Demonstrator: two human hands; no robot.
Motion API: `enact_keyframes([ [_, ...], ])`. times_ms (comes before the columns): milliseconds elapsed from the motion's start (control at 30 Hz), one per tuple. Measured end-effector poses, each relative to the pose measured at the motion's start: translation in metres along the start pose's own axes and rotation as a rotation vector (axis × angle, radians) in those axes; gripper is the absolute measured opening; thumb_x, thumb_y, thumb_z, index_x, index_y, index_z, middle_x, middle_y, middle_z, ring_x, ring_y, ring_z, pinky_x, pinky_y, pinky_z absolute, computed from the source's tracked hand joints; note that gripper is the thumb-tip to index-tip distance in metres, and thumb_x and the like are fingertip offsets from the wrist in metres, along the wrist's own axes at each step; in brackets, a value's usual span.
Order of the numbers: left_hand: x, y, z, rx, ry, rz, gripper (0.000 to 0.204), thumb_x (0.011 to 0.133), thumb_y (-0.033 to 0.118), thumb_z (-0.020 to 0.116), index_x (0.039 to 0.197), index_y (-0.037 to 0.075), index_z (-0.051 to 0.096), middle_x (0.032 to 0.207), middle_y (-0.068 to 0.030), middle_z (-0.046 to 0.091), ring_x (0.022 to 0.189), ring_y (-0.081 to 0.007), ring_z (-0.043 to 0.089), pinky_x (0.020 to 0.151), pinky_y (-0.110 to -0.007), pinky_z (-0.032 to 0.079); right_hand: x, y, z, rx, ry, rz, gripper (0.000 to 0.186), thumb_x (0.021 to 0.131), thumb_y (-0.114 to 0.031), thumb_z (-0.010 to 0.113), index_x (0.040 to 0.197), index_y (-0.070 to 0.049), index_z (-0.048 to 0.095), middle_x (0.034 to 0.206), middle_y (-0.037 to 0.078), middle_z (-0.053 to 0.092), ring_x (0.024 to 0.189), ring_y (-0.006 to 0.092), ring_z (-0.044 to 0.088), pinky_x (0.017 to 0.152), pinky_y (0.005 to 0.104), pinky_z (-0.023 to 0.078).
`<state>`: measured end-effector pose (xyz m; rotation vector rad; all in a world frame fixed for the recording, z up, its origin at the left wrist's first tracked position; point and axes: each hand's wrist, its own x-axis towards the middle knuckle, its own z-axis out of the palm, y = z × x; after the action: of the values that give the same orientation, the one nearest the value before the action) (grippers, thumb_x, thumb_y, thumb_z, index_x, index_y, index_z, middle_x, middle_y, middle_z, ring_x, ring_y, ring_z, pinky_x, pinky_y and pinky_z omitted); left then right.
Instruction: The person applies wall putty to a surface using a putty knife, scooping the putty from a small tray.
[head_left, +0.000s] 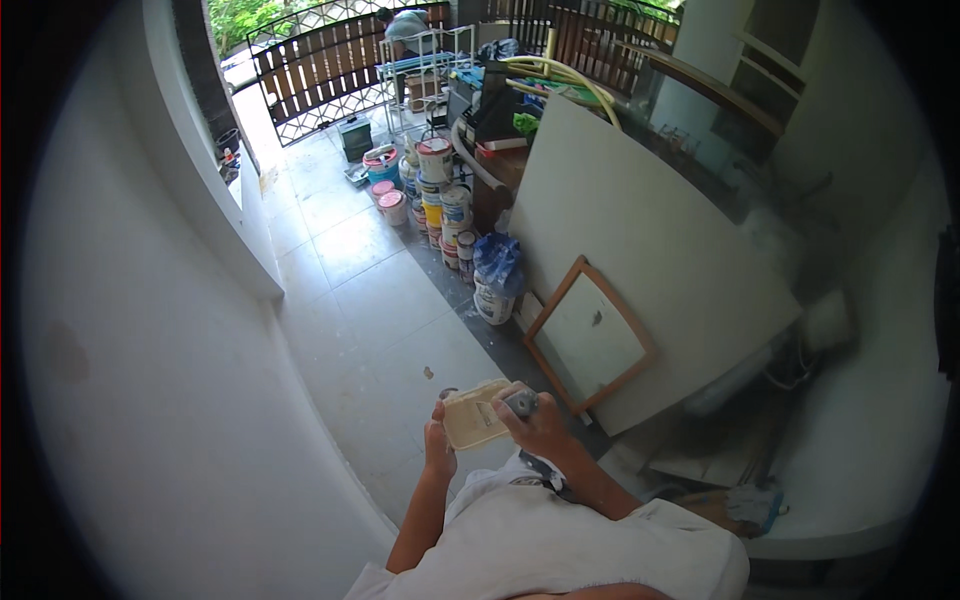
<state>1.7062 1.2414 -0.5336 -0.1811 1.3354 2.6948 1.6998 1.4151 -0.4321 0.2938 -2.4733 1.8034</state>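
In front of my body, my left hand point(438, 448) grips the left edge of a shallow cream-coloured rectangular tray point(463, 418). My right hand point(543, 432) is closed round a tool with a rounded grey handle point(520, 402), at the tray's right side. The tool's working end sits over or against the tray, and I cannot make out its shape. Pale smears show inside the tray. A small greyish round shape pokes out behind the tray near my left fingertips.
A white wall point(170, 380) runs along my left. Right of the tiled floor point(370, 310) a wood-framed panel point(590, 335) leans on a large pale board point(640, 240). Farther off stand stacked paint buckets point(437, 160); a person point(405, 28) bends near the slatted gate point(320, 70).
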Motion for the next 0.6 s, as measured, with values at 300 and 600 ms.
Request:
enact_keyframes([
  [300, 0.07, 0.031, -0.071, -0.064, 0.223, 0.018, 0.051, 0.098, 0.049, 0.04, 0.12, 0.005, 0.055, 0.111, -0.0056, 0.061, 0.102, -0.0143, 0.058, 0.09, -0.029, 0.046, 0.106, 0.018, 0.071, 0.181, -0.143, -0.066, 0.015, 0.09, -0.014, 0.062, 0.087, 0.001, 0.063, 0.071, 0.005, 0.065, 0.062, 0.0085, 0.059, 0.057, 0.0259, 0.048],
  [600, 0.169, 0.095, -0.119, -0.063, 0.518, 0.074, 0.056, 0.098, 0.052, 0.042, 0.116, 0.002, 0.059, 0.102, -0.0053, 0.063, 0.094, -0.0105, 0.06, 0.082, -0.026, 0.047, 0.271, 0.025, 0.152, 0.017, -0.529, -0.148, 0.016, 0.088, -0.016, 0.063, 0.09, 0.0, 0.062, 0.067, 0.013, 0.066, 0.06, 0.0206, 0.067, 0.057, 0.0319, 0.051],
])
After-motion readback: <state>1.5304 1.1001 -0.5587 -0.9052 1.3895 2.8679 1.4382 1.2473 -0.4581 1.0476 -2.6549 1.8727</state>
